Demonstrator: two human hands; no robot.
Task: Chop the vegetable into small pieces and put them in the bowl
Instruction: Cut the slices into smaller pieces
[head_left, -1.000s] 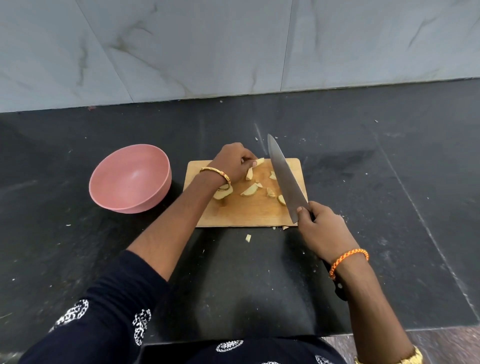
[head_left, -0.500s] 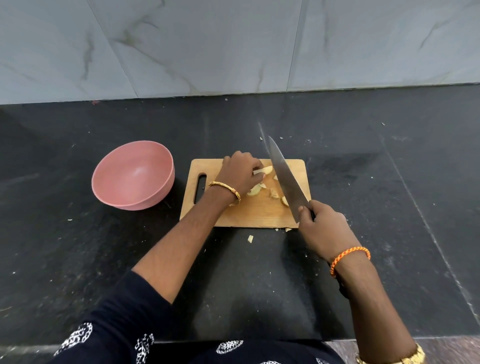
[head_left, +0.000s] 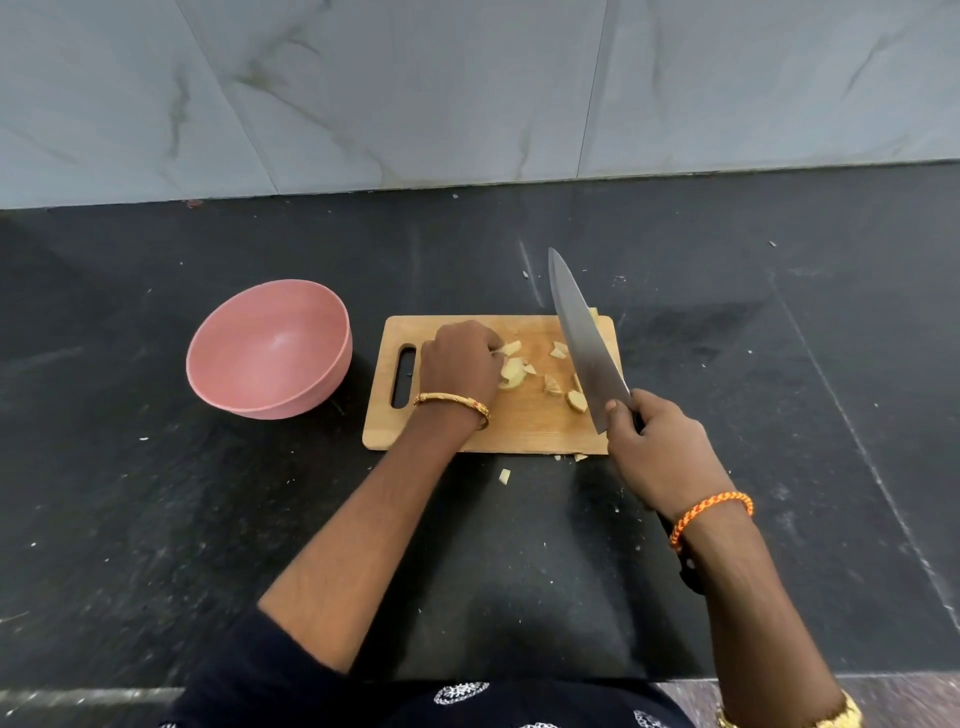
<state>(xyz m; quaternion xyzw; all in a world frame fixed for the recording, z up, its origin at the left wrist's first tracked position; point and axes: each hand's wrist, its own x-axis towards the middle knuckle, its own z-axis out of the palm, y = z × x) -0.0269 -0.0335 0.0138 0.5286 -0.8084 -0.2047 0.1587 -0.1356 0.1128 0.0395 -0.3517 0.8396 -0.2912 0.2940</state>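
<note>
A wooden cutting board (head_left: 524, 426) lies on the black counter with several pale vegetable pieces (head_left: 556, 384) scattered on it. My left hand (head_left: 457, 364) rests on the board's left half, its curled fingers gathering pieces (head_left: 511, 371) at the fingertips. My right hand (head_left: 654, 452) grips the handle of a large chef's knife (head_left: 584, 338); the blade is raised over the board's right side, tip pointing away. The pink bowl (head_left: 270, 348) stands left of the board, nothing visible inside it.
One stray piece (head_left: 504, 475) and small crumbs (head_left: 576, 457) lie on the counter (head_left: 156, 519) just in front of the board. A grey marble wall (head_left: 467, 93) rises behind the counter. The counter's front edge runs close to my body.
My left hand slid left and toward me across the board, drawing pieces together. The knife stayed raised on the right, shifting slightly.
</note>
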